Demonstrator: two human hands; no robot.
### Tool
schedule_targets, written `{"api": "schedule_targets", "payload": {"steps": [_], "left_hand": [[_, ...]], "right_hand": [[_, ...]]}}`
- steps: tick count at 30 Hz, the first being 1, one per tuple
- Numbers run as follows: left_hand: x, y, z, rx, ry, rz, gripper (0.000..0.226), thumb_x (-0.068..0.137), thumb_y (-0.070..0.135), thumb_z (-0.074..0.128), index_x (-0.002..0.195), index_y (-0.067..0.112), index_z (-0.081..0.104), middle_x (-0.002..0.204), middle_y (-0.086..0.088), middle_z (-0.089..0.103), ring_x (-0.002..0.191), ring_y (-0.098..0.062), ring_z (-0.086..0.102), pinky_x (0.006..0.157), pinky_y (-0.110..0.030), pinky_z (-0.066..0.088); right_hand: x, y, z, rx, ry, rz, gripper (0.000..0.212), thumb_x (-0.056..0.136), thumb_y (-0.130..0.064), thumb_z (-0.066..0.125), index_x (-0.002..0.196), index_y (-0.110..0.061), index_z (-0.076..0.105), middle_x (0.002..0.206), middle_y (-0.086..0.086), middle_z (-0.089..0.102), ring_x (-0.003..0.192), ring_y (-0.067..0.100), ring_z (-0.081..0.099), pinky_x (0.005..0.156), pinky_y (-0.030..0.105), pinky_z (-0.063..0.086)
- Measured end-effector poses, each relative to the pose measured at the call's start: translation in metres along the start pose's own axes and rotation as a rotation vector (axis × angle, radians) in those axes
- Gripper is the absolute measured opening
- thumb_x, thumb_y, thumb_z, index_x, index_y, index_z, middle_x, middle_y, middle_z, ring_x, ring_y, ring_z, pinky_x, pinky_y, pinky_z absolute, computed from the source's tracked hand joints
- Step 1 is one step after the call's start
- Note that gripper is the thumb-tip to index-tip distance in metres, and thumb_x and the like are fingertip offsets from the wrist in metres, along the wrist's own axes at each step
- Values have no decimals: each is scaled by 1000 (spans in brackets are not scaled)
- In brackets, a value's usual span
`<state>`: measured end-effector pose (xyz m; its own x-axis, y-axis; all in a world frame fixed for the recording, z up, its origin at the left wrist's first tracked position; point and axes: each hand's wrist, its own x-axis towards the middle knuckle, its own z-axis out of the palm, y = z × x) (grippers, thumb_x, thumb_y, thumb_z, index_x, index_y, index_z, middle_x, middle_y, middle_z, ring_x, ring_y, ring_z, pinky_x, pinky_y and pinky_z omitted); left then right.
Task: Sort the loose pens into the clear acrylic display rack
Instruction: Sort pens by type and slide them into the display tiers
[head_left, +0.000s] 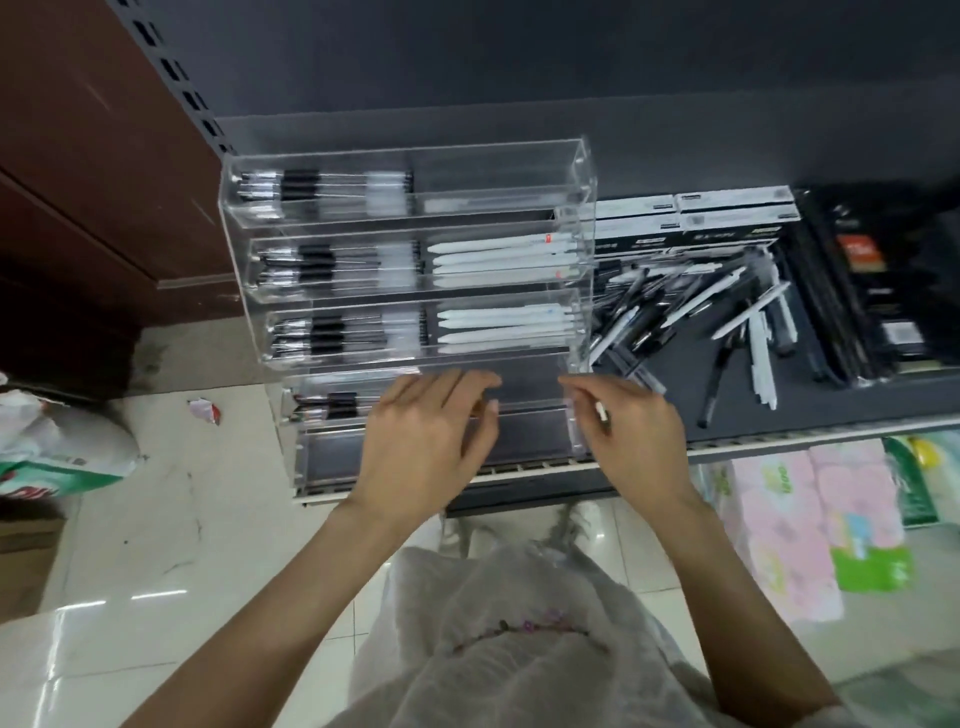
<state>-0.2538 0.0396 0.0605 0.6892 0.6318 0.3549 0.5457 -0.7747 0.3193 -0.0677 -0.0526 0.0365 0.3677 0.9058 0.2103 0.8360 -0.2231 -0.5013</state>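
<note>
Holding white pen (601, 414) in right hand (636, 434) grip beside rack (576, 171); left hand (426, 434) fingers relaxed, empty.

The rack (405, 270) stands on the left end of the shelf (831, 410). Pens lie in its rows, one row behind another. A pile of loose pens (691, 317) lies on the shelf just right of the rack. Boxes (727, 208) sit behind the pile. Both hands are in front of the rack.
</note>
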Motion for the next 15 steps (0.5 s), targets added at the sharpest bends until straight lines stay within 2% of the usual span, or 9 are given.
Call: {"api": "schedule_targets", "payload": {"steps": [3,5,9,12,15], "left_hand": [[30,46,32,-178,56,145,18,87,14,56,100,14,69,83,2,63,74,-15,58,64,-25,46],[48,77,60,-237,-4,160,21,87,15,54,105,15,65,89,1,62,83,-15,54,68,-24,44],[82,121,124,-181,-206,-63,39,87,32,45,118,13,58,109,-5,59,102,-24,55,84,-35,50],[109,128,166,-16,-327,-266,47,87,38,57,124,9,51,119,-11,52,112,-30,46,98,-35,36],[129,128,189,197,-420,-395,70,82,49,63,134,8,39,129,-13,43,121,-31,38,107,-40,30]], "right_hand": [[-8,57,-24,-22,42,158,17,85,-9,65,97,-18,72,82,3,72,59,26,65,51,34,53],[-10,95,-37,-42,37,218,19,83,-5,65,96,-16,72,81,6,71,59,30,64,52,35,53],[-7,161,-53,-137,-92,271,30,78,-2,67,106,-13,70,98,10,67,88,34,62,66,37,53],[-3,199,-55,-298,-174,195,43,67,-7,78,109,-10,68,110,15,62,100,40,57,80,45,51],[2,225,-54,-341,-214,195,53,64,-11,81,115,-10,64,122,20,56,111,43,52,86,51,49]]}}
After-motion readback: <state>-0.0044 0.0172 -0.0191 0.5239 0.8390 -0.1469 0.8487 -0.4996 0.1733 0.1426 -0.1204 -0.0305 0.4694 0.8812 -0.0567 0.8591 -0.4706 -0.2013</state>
